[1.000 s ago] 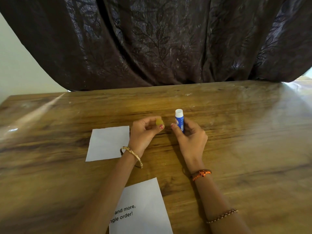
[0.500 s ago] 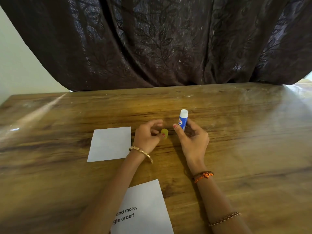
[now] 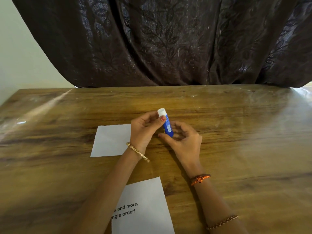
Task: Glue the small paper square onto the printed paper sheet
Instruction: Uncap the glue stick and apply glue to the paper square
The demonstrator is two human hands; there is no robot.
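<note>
both hands meet over the middle of the tabletop (image 3: pixel 236 132) around a blue glue stick (image 3: pixel 167 127), which leans a little with its white end up. the right hand (image 3: pixel 184 142) has its grip closed around the lower part of the tube, fingers wrapped behind it and thumb across the front. the left hand (image 3: pixel 143 130) pinches the white top end between thumb and fingers, so its grip is closed on the same glue stick. whether that white end is a cap or the bare rim of the tube cannot be told from here, and no loose cap shows on the wood.

the small paper square (image 3: pixel 110 141) lies flat on the tabletop just left of the left hand, its near right corner tucked under the left wrist. no glue shows on it, though a thin film would be hard to see. the printed paper sheet (image 3: pixel 146 205) lies nearer the person, between the two forearms, with part of its black text readable and its left edge hidden by the left forearm. the two papers are well apart.

judging by this, the task is at an early stage: the glue stick is being readied, nothing has been spread, and the square is not yet on the sheet. left to do are applying glue, carrying the square over and pressing it down.
</note>
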